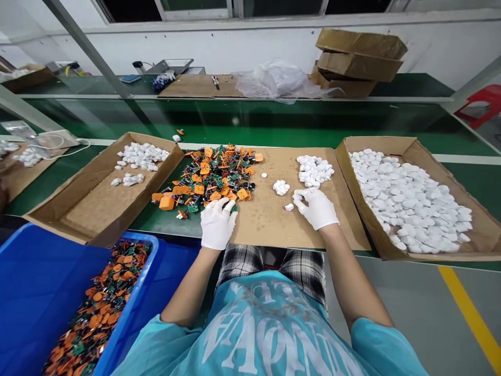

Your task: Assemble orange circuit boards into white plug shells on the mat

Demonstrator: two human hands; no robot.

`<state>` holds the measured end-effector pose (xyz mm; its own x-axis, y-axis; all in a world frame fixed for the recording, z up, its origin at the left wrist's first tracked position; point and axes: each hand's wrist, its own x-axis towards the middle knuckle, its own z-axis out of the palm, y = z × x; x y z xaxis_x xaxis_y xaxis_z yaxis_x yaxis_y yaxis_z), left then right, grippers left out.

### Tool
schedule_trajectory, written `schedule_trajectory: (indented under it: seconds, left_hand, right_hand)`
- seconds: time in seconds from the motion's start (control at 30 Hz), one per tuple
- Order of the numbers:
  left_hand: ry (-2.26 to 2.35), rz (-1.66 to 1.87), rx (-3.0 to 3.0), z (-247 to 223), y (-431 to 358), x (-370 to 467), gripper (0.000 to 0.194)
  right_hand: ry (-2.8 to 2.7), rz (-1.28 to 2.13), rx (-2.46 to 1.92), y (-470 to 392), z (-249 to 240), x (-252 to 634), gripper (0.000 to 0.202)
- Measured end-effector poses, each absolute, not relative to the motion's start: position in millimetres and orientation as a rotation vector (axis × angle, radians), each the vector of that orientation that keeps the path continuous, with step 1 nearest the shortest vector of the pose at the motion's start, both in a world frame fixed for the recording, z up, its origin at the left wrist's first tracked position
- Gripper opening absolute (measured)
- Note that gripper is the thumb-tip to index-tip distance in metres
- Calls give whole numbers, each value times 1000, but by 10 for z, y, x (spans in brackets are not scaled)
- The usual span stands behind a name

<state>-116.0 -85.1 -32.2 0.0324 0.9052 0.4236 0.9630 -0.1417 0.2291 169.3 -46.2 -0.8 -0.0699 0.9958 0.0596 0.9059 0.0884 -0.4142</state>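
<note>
Green worktop point(305, 130), white wall point(242, 49) behind

- Green board point(234, 208) toward the tabletop's point(156, 222) near edge: partly hidden by the left hand point(218, 224), grip unclear.
- Anything between fingertips of the right hand point(316, 209): too small to tell.
- Blue bin point(43, 282) below the near edge: cut off left and bottom.
- Carton point(479, 230) toward the right edge: end cut off.

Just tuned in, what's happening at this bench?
A person in white gloves works at a green bench. The left hand is at the edge of a pile of orange and green parts; the right hand is beside a small white piece on cardboard. Whether either grips anything is unclear. Boxes of white pieces stand either side.
</note>
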Motion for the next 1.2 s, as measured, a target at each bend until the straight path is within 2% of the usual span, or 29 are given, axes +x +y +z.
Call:
schedule_trajectory:
  seconds: [0.13, 0.27, 0.37, 0.47, 0.6, 0.73, 0.8, 0.97, 1.03, 1.2]
  left_hand:
    - [-1942, -713, -2201, -324, -829, -1187, 26]
    - [-1909, -743, -2262, -313, -824, -1271, 26]
    - [-1931, -941, -2277, -264, -858, -1272, 23]
    - [-1999, -1402, -2320, -194, -928, -1153, 24]
    - [-2380, -2282, -2262, -150, -1016, -802, 32]
    - [-2611, -2909, -2068, -177, -1074, -472, 48]
    - [-2613, -2910, -2188, -188, -1094, -405, 51]
    - [-2673, -2457, -2524, -195, -1088, -422, 41]
    - [-2659, -2496, -2416, -205, -1073, -418, 39]
    - [-2688, -2811, -2089, -235, -1055, -374, 51]
  right_hand:
    - [-1648, 605, -1671, -554, -148, 1715, 20]
    - [-1355, 733, -1447, -669, -329, 1790, 39]
    - [-1297, 782, -1376, -751, -413, 1803, 47]
    - [-1269, 799, -1333, -872, -406, 1715, 41]
    - [-1430, 810, -1150, -1093, -273, 1410, 27]
    - [-1692, 607, -1022, -1211, -145, 1133, 22]
    - [-1774, 471, -1012, -1204, -130, 1098, 24]
    - [-1865, 375, -1017, -1169, -195, 1157, 25]
    - [-1806, 360, -1043, -1197, -232, 1133, 25]
    - [-1842, 257, -996, -1327, -331, 995, 26]
